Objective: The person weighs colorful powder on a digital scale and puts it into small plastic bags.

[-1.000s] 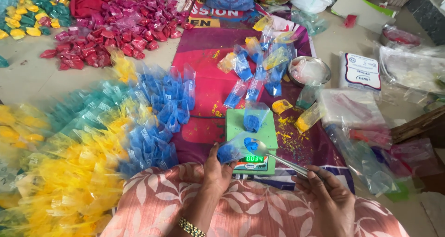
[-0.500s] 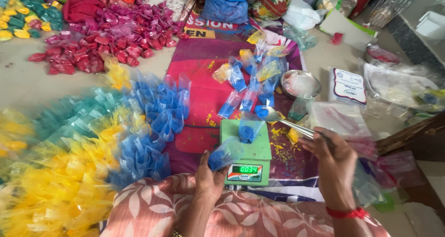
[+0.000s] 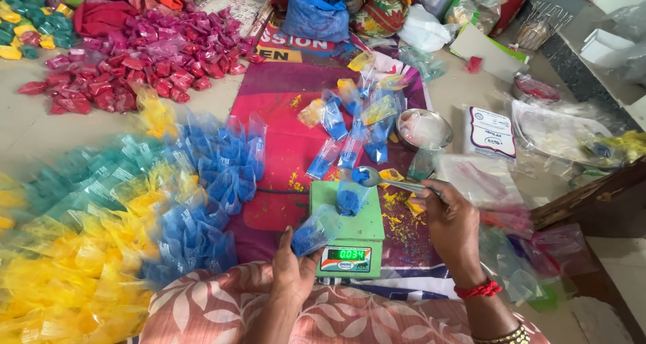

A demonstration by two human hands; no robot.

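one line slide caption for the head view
Left hand holds blue powder pouch; right hand holds metal spoon over green scale.

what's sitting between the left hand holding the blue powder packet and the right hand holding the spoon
In the head view, the small green digital scale lies between the left hand and right hand, with an open plastic packet of blue powder on its platform.

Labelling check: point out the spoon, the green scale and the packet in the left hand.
spoon (image 3: 369, 176), head view, on its powder-filled bowl.
green scale (image 3: 367, 224), head view, bare platform.
packet in left hand (image 3: 311, 231), head view, blue-filled middle.
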